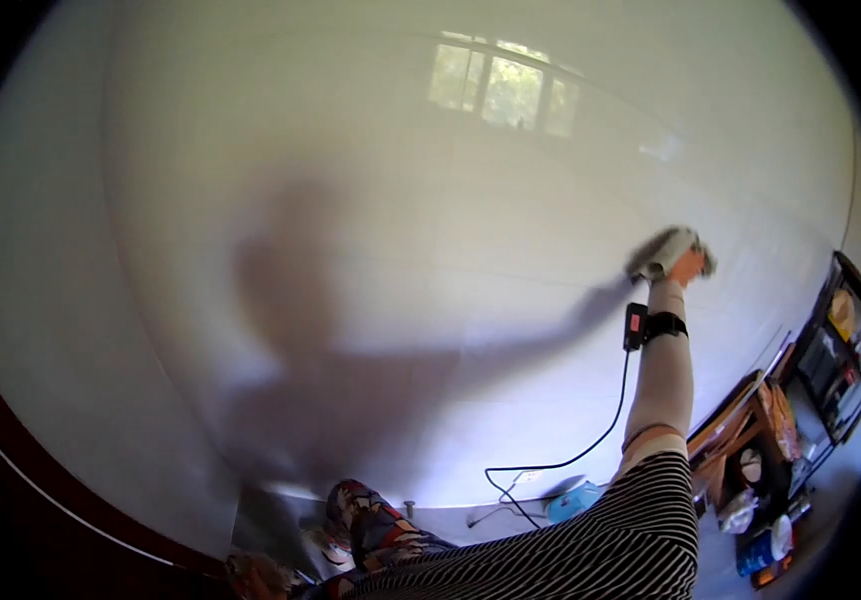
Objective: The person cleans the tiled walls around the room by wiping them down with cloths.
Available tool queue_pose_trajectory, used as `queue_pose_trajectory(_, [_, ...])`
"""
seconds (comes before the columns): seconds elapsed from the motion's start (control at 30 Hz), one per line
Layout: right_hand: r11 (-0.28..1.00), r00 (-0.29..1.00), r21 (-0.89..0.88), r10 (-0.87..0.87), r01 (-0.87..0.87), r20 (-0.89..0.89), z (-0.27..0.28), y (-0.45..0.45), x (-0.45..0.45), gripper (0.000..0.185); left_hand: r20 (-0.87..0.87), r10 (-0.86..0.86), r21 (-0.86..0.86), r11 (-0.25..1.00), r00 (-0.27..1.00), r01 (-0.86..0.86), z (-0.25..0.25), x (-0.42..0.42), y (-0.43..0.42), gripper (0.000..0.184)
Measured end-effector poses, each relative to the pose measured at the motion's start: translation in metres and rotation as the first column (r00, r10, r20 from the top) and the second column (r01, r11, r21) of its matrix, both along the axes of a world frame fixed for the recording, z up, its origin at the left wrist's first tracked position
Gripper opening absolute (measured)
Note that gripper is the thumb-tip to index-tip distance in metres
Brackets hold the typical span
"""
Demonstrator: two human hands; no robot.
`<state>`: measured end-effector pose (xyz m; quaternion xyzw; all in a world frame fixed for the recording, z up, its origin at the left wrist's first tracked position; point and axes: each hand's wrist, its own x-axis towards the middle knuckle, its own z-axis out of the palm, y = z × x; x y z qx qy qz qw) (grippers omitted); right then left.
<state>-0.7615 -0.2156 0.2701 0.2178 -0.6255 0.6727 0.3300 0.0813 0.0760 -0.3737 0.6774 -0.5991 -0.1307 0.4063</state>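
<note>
My right hand (688, 265) is wrapped round a grey cloth (664, 252) and presses it against the glossy pale wall (470, 250). The arm stretches up and to the right, with a black strap and a small device (635, 326) at the forearm, from which a black cable hangs. A soft shadow of the head and arm falls on the wall. My left hand does not show clearly in the frame.
Shelves with bags and other items (835, 350) stand at the right edge. Below them lie a blue-and-white container (765, 546) and a plastic bag (738, 512). A light-blue object (572, 501) is at the wall's foot, near a socket.
</note>
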Motion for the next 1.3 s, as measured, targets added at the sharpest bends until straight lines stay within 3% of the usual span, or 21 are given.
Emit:
queue_pose_trajectory(0.03, [0.961, 0.961, 0.010, 0.278, -0.278, 0.014, 0.032, 0.009, 0.034, 0.051, -0.028, -0.001, 0.007, 1.000, 1.000, 0.002, -0.006, -0.002, -0.001, 0.064])
queue_pose_trajectory(0.07, [0.998, 0.985, 0.026, 0.056, -0.053, -0.166, 0.048, -0.007, 0.065, 0.055, -0.056, -0.006, 0.013, 1.000, 0.998, 0.007, -0.009, -0.004, -0.003, 0.066])
queue_pose_trajectory(0.1, [0.988, 0.959, -0.049, -0.152, 0.144, -0.240, 0.063, -0.028, 0.096, 0.053, -0.082, -0.011, 0.019, 1.000, 0.997, 0.012, -0.020, -0.004, -0.002, 0.067])
queue_pose_trajectory(0.17, [0.934, 0.706, -0.135, -0.340, 0.331, -0.622, 0.087, -0.049, 0.163, 0.054, -0.120, -0.017, 0.034, 0.999, 0.993, 0.021, -0.027, -0.008, -0.006, 0.070])
queue_pose_trajectory(0.27, [0.991, 0.574, -0.090, -0.133, 0.104, -0.808, 0.074, -0.031, 0.328, 0.061, -0.157, -0.048, 0.043, 0.998, 0.987, 0.055, -0.032, -0.007, -0.008, 0.075])
queue_pose_trajectory(0.3, [0.998, 0.500, 0.003, -0.027, 0.057, -0.865, 0.062, -0.027, 0.366, 0.064, -0.162, -0.055, 0.048, 0.997, 0.985, 0.063, -0.033, -0.008, -0.011, 0.077])
queue_pose_trajectory(0.37, [0.983, 0.356, 0.185, 0.174, -0.002, -0.918, 0.035, -0.025, 0.419, 0.068, -0.172, -0.079, 0.053, 0.995, 0.982, 0.089, -0.028, -0.005, -0.010, 0.080])
queue_pose_trajectory(0.4, [0.954, 0.307, 0.297, 0.269, 0.048, -0.913, 0.020, -0.030, 0.433, 0.072, -0.165, -0.098, 0.049, 0.993, 0.981, 0.108, -0.030, -0.003, -0.012, 0.081])
queue_pose_trajectory(0.47, [0.922, 0.174, 0.381, 0.366, 0.062, -0.914, 0.004, -0.024, 0.455, 0.074, -0.171, -0.139, 0.046, 0.988, 0.975, 0.149, -0.036, 0.004, -0.009, 0.084])
queue_pose_trajectory(0.67, [0.904, 0.094, 0.424, 0.419, 0.046, -0.903, 0.002, -0.020, 0.451, 0.075, -0.238, -0.439, -0.102, 0.898, 0.866, 0.428, -0.070, 0.041, 0.008, 0.094])
queue_pose_trajectory(0.73, [0.892, -0.028, 0.448, 0.450, 0.049, -0.893, -0.005, -0.025, 0.447, 0.077, -0.037, -0.335, -0.083, 0.940, 0.942, 0.331, -0.063, 0.038, 0.012, 0.092])
queue_pose_trajectory(0.77, [0.880, -0.073, 0.467, 0.473, 0.087, -0.878, -0.008, -0.024, 0.444, 0.079, 0.159, -0.214, -0.089, 0.969, 0.964, 0.230, -0.061, 0.035, 0.017, 0.090])
queue_pose_trajectory(0.8, [0.877, -0.060, 0.473, 0.479, 0.088, -0.876, -0.013, -0.027, 0.440, 0.079, 0.347, -0.086, -0.115, 0.984, 0.934, 0.134, -0.056, 0.030, 0.021, 0.088])
queue_pose_trajectory(0.87, [0.868, -0.146, 0.470, 0.492, 0.161, -0.858, -0.022, -0.033, 0.426, 0.079, 0.657, 0.172, -0.227, 0.974, 0.734, -0.025, -0.051, 0.029, 0.019, 0.085])
queue_pose_trajectory(1.0, [0.850, -0.092, 0.497, 0.516, 0.175, -0.851, -0.032, -0.023, 0.361, 0.076, 0.366, -0.025, -0.007, 1.000, 0.930, 0.029, -0.039, 0.020, 0.010, 0.084])
queue_pose_trajectory(1.07, [0.873, 0.091, 0.479, 0.472, 0.091, -0.877, -0.052, -0.037, 0.325, 0.072, 0.294, -0.061, 0.052, 0.998, 0.954, 0.047, -0.044, 0.018, -0.001, 0.084])
queue_pose_trajectory(1.17, [0.962, 0.301, 0.268, 0.240, 0.054, -0.923, -0.047, -0.022, 0.254, 0.068, 0.250, -0.076, 0.086, 0.995, 0.965, 0.056, -0.047, 0.018, -0.005, 0.083])
queue_pose_trajectory(1.3, [0.990, 0.534, 0.040, -0.037, 0.133, -0.845, -0.034, -0.006, 0.136, 0.059, 0.218, -0.094, 0.113, 0.991, 0.971, 0.071, -0.044, 0.017, -0.018, 0.083])
